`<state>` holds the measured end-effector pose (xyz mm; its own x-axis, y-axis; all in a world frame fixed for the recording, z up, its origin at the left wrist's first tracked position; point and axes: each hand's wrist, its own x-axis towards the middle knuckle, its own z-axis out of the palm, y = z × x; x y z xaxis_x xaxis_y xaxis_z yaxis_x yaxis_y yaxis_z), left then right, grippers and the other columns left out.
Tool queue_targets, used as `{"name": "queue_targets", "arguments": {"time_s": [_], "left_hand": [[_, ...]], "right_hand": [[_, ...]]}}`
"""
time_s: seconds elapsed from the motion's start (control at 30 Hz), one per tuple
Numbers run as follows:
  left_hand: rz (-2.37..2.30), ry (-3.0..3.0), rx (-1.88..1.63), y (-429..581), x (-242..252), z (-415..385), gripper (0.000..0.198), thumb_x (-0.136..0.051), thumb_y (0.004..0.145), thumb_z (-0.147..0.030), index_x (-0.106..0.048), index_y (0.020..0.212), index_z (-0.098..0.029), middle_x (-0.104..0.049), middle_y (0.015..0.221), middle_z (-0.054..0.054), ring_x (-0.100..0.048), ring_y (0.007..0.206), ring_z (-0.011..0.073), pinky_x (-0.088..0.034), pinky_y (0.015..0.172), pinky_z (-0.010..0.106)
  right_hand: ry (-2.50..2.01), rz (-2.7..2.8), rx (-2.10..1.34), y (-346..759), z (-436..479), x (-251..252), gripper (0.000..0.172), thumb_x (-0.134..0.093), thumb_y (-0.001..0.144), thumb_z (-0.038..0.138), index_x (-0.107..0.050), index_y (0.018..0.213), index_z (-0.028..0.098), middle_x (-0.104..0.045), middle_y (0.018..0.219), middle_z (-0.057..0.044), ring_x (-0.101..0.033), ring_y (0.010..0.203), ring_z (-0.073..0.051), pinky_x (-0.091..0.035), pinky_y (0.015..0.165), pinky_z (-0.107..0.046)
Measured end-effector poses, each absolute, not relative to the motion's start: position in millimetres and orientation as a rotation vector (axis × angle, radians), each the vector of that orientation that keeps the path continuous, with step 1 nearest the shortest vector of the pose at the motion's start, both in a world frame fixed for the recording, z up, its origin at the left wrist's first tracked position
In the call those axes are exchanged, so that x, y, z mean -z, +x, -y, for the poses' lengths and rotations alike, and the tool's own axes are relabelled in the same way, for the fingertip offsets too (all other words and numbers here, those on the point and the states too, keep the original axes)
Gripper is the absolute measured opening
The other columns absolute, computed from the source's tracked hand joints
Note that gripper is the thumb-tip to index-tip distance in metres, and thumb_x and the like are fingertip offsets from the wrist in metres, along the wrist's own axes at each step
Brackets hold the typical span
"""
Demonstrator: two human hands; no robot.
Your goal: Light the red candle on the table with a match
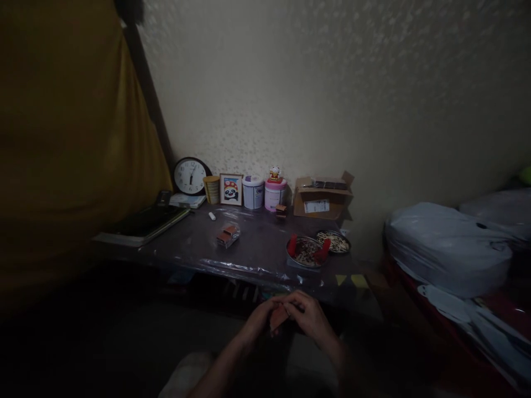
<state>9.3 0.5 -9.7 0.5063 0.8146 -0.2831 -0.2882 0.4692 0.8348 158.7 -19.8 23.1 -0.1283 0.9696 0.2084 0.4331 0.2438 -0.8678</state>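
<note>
Both hands meet low in the middle, in front of the table's near edge. My left hand [263,315] and my right hand [309,316] are closed together around a small orange-red piece [277,318], fingers pinched on it. Just beyond them on the dark table [257,249] stands a round metal plate [306,252] of small mixed bits with red pieces on it. Beside it a second plate [334,241] holds pale sticks. A small clear packet of reddish-brown pieces [228,235] lies further left.
Along the wall stand a clock [190,176], a yellow cup [212,189], a framed panda picture [231,189], a white tin [253,192], a pink tin [275,193] and an open cardboard box [322,199]. Books [143,224] lie left. Wrapped bundles [448,246] pile up right.
</note>
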Motion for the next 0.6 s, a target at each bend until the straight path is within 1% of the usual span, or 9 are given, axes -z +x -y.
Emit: {"name": "queue_targets", "arguments": {"time_s": [0.1, 0.17, 0.27, 0.33, 0.4, 0.5, 0.6], "left_hand": [[-0.722, 0.782, -0.795, 9, 5, 1, 0.040, -0.043, 0.072, -0.029, -0.059, 0.106, -0.015, -0.064, 0.065, 0.001, -0.042, 0.038, 0.0066, -0.029, 0.039, 0.019], [-0.708, 0.761, -0.821, 8, 2, 1, 0.043, -0.045, 0.072, -0.033, -0.057, 0.109, -0.015, -0.065, 0.067, 0.002, -0.041, 0.037, 0.0064, -0.027, 0.038, 0.019], [-0.699, 0.728, -0.860, 8, -2, 0, 0.046, -0.050, 0.070, -0.037, -0.055, 0.111, -0.016, -0.066, 0.071, 0.003, -0.042, 0.038, 0.0064, -0.025, 0.037, 0.019], [-0.696, 0.714, -0.902, 9, -4, 0, 0.046, -0.053, 0.069, -0.036, -0.054, 0.110, -0.016, -0.065, 0.074, 0.003, -0.044, 0.041, 0.0066, -0.027, 0.039, 0.019], [-0.700, 0.710, -0.960, 9, -5, 0, 0.043, -0.056, 0.068, -0.035, -0.055, 0.106, -0.015, -0.065, 0.077, 0.003, -0.048, 0.046, 0.0077, -0.031, 0.042, 0.019], [-0.721, 0.712, -1.024, 9, -8, 0, 0.040, -0.057, 0.069, -0.034, -0.056, 0.104, -0.015, -0.064, 0.080, 0.004, -0.053, 0.055, 0.0104, -0.034, 0.046, 0.020], [-0.750, 0.722, -1.065, 8, -9, -1, 0.040, -0.054, 0.070, -0.034, -0.056, 0.105, -0.015, -0.065, 0.081, 0.004, -0.056, 0.060, 0.0129, -0.036, 0.048, 0.021]], "right_hand": [[-1.264, 1.467, -0.952, 159, 18, -25, 0.020, -0.060, 0.074, 0.036, -0.065, 0.073, 0.017, -0.063, 0.071, -0.001, -0.059, 0.066, -0.015, -0.047, 0.063, -0.026], [-1.223, 1.268, -1.057, 161, 16, -25, 0.025, -0.065, 0.070, 0.042, -0.064, 0.073, 0.017, -0.062, 0.068, 0.000, -0.058, 0.061, -0.014, -0.048, 0.060, -0.026], [-1.170, 1.063, -1.108, 164, 13, -24, 0.029, -0.070, 0.066, 0.044, -0.064, 0.073, 0.016, -0.063, 0.069, -0.001, -0.059, 0.063, -0.015, -0.050, 0.062, -0.027], [-1.147, 1.000, -1.096, 166, 13, -24, 0.030, -0.071, 0.065, 0.044, -0.065, 0.074, 0.016, -0.065, 0.074, -0.002, -0.061, 0.066, -0.016, -0.051, 0.065, -0.028], [-1.136, 1.014, -1.069, 166, 12, -22, 0.030, -0.070, 0.067, 0.044, -0.064, 0.075, 0.016, -0.066, 0.081, -0.004, -0.063, 0.073, -0.018, -0.051, 0.071, -0.031], [-1.159, 1.130, -0.977, 162, 11, -17, 0.028, -0.064, 0.073, 0.044, -0.060, 0.078, 0.016, -0.066, 0.080, -0.006, -0.065, 0.076, -0.020, -0.051, 0.074, -0.034], [-1.216, 1.365, -0.725, 155, 12, -13, 0.020, -0.054, 0.082, 0.037, -0.058, 0.085, 0.018, -0.065, 0.083, -0.006, -0.064, 0.080, -0.021, -0.051, 0.075, -0.034]]}}
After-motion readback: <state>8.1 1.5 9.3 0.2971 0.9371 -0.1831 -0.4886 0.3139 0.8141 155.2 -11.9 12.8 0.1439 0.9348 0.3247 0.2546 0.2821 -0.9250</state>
